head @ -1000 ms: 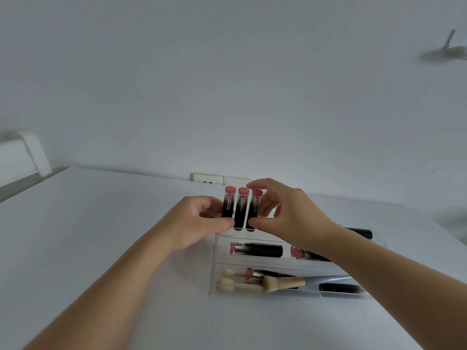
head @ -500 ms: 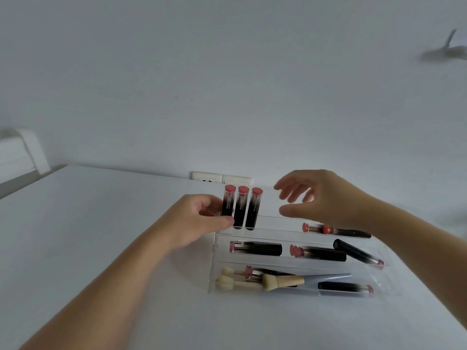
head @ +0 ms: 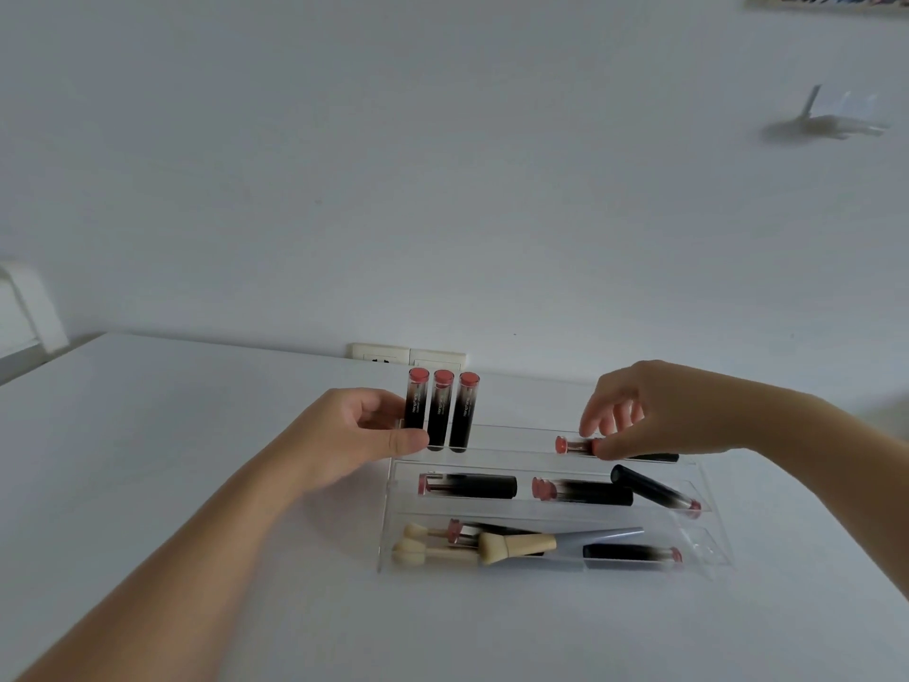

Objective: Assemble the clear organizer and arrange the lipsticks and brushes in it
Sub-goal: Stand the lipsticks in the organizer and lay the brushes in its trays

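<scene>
A clear tiered organizer stands on the white table. Three black lipsticks with pink caps stand upright at the left of its top tier. My left hand grips the organizer's left end, thumb against the front of the leftmost upright lipstick. My right hand pinches a lying lipstick on the right of the top tier. The middle tier holds three lying lipsticks. Brushes and two more lipsticks lie in the bottom tier.
A wall socket sits just behind the organizer at the table's back edge. White table surface spreads to the left and in front. A blurred pale object hangs on the wall at the upper right.
My right hand left the three upright lipsticks, swung right and came down onto the lying lipstick on the top tier. My left hand stayed at the organizer's left end.
</scene>
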Motion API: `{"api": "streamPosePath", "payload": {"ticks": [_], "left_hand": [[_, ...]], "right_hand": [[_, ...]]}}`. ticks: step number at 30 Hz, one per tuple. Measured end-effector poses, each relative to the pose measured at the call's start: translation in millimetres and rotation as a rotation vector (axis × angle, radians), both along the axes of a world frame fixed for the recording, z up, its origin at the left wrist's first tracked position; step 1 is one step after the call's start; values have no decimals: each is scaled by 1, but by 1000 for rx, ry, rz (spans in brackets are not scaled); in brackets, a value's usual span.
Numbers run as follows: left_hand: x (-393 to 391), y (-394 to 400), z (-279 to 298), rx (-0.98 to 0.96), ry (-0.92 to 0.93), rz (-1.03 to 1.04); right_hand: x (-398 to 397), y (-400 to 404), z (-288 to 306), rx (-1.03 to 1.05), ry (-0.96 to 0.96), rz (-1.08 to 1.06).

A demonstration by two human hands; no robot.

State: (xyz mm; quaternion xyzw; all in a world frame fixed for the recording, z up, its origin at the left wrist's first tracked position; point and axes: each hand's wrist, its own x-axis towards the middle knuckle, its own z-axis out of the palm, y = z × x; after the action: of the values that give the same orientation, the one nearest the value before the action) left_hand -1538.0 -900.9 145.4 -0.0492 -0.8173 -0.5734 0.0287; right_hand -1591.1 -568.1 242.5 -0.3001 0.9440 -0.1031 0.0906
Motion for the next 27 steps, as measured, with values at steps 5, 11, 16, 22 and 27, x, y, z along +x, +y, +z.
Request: {"api": "streamPosePath", "payload": {"ticks": [5,11,16,22,27], "left_hand": [[-1,1,0,-25,-17,8],[-1,0,-1,-24,-12,13],[-1,0,-2,-19,-19,22],[-1,0,-2,-52,-30,37],[-1,0,-2,-46,-34,46]], "right_hand": [[2,2,0,85,20,-26],[3,5,2,59,8,-37],[7,0,5,-235,0,-28],[13,-25,-3,-611,84,-35],[15,-53,-16,-838,-17,-52]]}}
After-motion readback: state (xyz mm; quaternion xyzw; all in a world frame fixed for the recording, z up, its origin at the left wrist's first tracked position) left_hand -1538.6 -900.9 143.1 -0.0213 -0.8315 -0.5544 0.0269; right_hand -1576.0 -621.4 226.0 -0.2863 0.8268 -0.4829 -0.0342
